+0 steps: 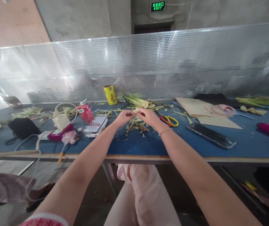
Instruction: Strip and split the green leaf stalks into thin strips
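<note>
Over the blue tabletop, my left hand (126, 116) and my right hand (147, 116) meet with fingers pinched together. Between the fingertips is a small pale green plant piece (136, 110), mostly covered by the fingers. Beneath them lies a pile of torn, partly dried plant scraps (137, 126). Just behind the hands rests a bundle of green and whitish stalks (137, 101). Scissors with a red and a yellow handle (172, 121) lie right beside my right wrist.
Left are a white device (96, 126), a pink carton (85, 113), a yellow can-like roll (110, 94) and cables. Right are a phone (211, 135), cardboard sheets (190, 108) and a pink tape roll (228, 110). A perforated metal screen (148, 62) bounds the table's back.
</note>
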`<state>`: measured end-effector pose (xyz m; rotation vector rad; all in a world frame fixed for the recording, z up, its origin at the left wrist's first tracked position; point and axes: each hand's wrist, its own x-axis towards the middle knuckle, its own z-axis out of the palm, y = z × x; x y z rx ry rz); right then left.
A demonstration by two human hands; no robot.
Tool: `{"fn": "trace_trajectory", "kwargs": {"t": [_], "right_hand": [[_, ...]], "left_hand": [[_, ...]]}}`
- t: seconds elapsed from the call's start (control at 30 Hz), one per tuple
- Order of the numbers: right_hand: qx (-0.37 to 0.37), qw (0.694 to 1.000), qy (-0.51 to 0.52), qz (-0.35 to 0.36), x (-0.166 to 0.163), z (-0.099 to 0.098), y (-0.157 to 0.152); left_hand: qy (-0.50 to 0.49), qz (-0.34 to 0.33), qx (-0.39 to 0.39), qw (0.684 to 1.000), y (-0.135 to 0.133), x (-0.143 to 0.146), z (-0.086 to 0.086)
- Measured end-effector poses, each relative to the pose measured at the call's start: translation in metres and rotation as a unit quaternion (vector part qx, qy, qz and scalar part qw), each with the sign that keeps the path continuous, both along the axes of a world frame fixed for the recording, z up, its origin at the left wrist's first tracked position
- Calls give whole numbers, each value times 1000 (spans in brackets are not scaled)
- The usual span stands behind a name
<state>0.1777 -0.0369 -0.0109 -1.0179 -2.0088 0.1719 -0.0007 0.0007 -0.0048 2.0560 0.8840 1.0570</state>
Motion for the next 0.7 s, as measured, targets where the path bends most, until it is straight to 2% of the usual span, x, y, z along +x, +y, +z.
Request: {"fn": "trace_trajectory", "kwargs": {"t": [0.23, 0.43, 0.57, 0.7], "right_hand": [[2, 1000, 8, -25, -1, 0, -2], [37, 998, 25, -50, -3, 2, -1], [45, 982, 67, -173, 9, 2, 6], [-12, 956, 85, -282, 29, -2, 17]], "left_hand": [[22, -8, -19, 1000, -4, 3, 1], [49, -27, -8, 998, -1, 4, -4], [86, 13, 21, 996, 3, 0, -6], [75, 122, 21, 989, 13, -3, -6]]}}
